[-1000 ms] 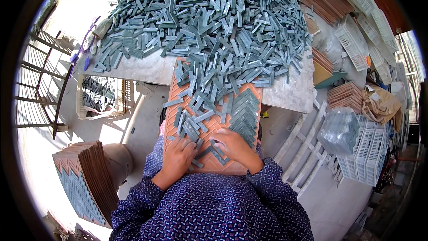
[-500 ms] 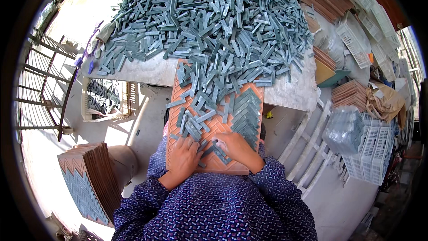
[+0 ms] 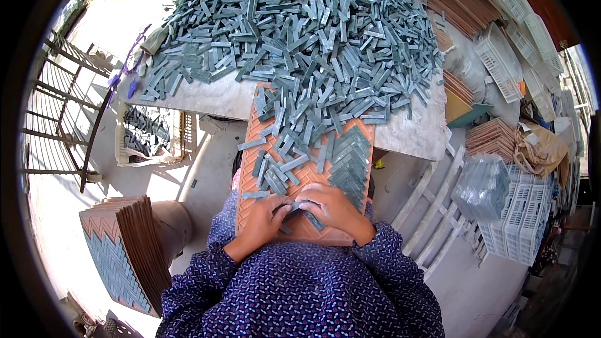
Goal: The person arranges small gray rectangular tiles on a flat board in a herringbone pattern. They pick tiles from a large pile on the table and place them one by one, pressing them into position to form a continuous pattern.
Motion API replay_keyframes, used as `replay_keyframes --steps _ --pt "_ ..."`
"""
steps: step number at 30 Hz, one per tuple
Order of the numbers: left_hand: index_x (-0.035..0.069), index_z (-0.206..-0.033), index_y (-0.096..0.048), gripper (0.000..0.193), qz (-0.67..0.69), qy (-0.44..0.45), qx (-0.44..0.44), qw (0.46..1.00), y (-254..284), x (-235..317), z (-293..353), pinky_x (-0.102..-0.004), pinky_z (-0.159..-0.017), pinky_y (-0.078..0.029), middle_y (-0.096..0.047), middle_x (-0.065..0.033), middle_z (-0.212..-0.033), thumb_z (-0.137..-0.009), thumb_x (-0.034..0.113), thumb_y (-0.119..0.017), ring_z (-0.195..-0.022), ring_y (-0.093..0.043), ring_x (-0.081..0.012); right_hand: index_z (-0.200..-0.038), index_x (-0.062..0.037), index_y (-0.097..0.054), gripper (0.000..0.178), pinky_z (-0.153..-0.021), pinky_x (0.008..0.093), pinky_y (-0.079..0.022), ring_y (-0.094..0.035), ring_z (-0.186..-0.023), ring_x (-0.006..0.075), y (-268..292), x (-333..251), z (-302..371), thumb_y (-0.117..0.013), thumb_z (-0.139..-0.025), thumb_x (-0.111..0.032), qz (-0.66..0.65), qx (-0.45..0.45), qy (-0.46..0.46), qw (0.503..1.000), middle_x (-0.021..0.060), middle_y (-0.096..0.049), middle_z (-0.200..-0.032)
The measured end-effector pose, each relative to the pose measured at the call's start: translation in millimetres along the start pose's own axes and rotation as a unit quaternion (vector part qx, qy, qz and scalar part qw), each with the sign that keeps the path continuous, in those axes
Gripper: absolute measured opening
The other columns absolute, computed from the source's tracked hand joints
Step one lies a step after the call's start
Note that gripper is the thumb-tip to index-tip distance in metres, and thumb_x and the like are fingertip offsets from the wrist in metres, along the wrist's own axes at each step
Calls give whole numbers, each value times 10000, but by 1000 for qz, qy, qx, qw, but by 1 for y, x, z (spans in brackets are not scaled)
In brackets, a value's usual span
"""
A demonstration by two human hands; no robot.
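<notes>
An orange herringbone mould tray (image 3: 311, 230) rests on my lap and leans against the table edge. Small grey-green tile strips (image 3: 280, 166) lie loose on it, and its right part holds strips set in a herringbone pattern (image 3: 348, 161). My left hand (image 3: 265, 218) and my right hand (image 3: 330, 208) meet at the tray's near end, fingers pinching small grey strips between them. A big heap of the same strips (image 3: 300, 31) covers the table beyond.
The stone table (image 3: 413, 138) stands ahead. A stack of filled trays (image 3: 128, 253) leans at my lower left, beside a crate of strips (image 3: 147, 134) and a metal railing (image 3: 53, 106). White plastic baskets (image 3: 523, 213) and stacked brown trays (image 3: 494, 138) crowd the right.
Both hands have shifted slightly on the tray's near end, the fingers now closer together over a strip. The view has tilted a little.
</notes>
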State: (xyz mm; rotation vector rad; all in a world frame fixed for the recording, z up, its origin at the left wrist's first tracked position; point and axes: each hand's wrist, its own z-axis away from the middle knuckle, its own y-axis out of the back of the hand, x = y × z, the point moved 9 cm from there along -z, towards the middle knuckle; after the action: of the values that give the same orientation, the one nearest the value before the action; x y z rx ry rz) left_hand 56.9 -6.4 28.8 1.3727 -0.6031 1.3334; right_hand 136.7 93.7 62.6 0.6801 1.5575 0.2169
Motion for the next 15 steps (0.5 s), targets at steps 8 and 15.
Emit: replay_keyframes --steps 8,15 --pt "18 -967 -657 156 -43 -29 113 992 43 0 12 -339 -734 -494 -661 -123 -885 -817 23 -613 -798 -636 -276 -920 -39 -662 137 -714 376 -471 -593 -826 293 -15 27 -3 -659 -822 -134 21 -88 -40 995 115 -636 -913" --pt "36 -959 -641 185 -234 -204 103 945 24 22 27 -371 -773 -472 -631 -100 -921 -782 86 -647 -862 -588 -280 -886 -61 -647 131 -770 367 -443 -554 -873 269 -20 19 -10 -654 -812 -169 120 -47 -10 992 83 -584 -887"
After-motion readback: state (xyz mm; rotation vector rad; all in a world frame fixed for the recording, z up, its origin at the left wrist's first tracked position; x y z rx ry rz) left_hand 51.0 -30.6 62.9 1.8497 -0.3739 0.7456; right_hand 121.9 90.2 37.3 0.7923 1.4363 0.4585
